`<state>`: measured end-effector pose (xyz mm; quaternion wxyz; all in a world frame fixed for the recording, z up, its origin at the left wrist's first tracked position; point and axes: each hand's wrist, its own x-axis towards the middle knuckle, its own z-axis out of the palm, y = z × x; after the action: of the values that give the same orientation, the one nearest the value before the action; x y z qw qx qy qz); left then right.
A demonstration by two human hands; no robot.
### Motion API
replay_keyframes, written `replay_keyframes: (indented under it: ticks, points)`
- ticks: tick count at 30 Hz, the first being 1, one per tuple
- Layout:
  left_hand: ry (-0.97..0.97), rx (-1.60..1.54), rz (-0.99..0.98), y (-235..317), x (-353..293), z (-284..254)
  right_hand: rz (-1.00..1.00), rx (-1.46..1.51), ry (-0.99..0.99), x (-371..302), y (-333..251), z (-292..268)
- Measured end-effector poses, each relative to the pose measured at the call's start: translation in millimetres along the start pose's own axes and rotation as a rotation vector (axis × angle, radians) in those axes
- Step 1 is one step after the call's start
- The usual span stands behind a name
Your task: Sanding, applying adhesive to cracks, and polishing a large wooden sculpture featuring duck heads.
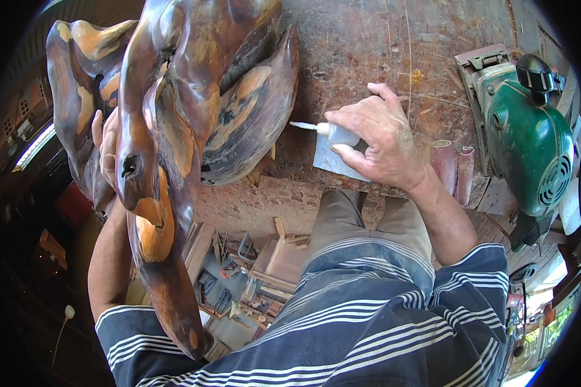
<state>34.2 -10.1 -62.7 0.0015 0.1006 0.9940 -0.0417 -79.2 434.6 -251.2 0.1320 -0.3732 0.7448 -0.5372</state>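
A large, polished, dark brown wood carving (200, 97) with lighter orange patches fills the left side and reaches down past the bench edge. Behind its left part, my left hand (108, 149) grips the wood; the palm and some fingers are hidden. My right hand (384, 135) holds a small white squeeze bottle (342, 134) between thumb and fingers, its thin nozzle pointing left toward the carving without touching it. Under the bottle, a pale blue-grey sheet (336, 158) lies at the edge of the worn wooden workbench (355, 51).
On the right of the bench sits a green belt sander (529, 135). Two rolled reddish-brown pieces, probably sandpaper (443, 169), stand near my right wrist. Below the bench, wooden pieces and tools (252, 277) lie in a cluttered heap.
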Motion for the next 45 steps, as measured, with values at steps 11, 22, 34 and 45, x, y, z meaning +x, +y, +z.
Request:
replay_keyframes:
  ticks: [11, 22, 34, 45]
  points:
    - [0.042, -0.217, -0.143, 31.1, 26.7, -20.1, 0.148, -0.059, 0.291, -20.8, 13.4, -45.7]
    - [0.137, -0.209, -0.088, 23.1, 21.1, -9.9, 0.121, -0.298, 0.328, -25.3, 20.3, -41.7]
    - [0.498, -0.213, 0.243, 17.6, 34.1, 18.8, 0.191, -0.057, 0.4, -56.5, -50.7, 10.6]
    - [0.302, -1.279, -0.401, 8.2, 39.7, 48.5, 0.147, 0.065, 0.679, -93.3, -124.6, 186.5]
